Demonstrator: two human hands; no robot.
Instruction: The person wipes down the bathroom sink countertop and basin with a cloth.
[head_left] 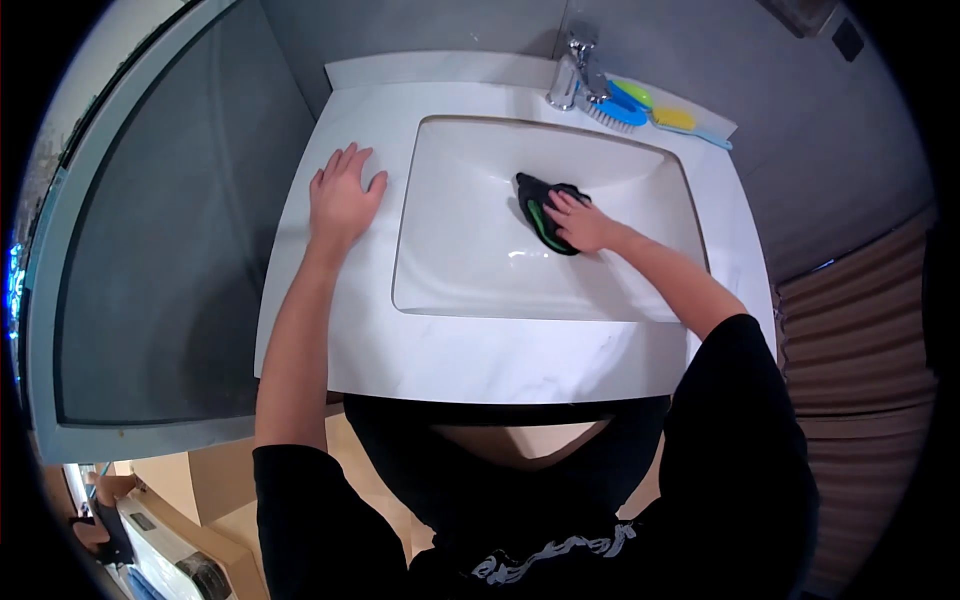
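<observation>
My right hand (582,222) lies over a dark cloth (535,190) with a green stripe, pressing it against the basin floor with the fingers stretched out. Part of the cloth is hidden under the palm and fingers. Around it is the white rectangular sink (460,250). On the countertop (370,350) left of the sink, my left hand (342,195) rests flat with its fingers spread, holding nothing.
Behind the sink stands a chrome faucet (565,82). To its right lie a blue scrub brush (628,106) and a yellow-headed brush (673,118). A grey-framed glass panel (170,240) borders the left side; a brown pleated curtain (855,360) hangs at right.
</observation>
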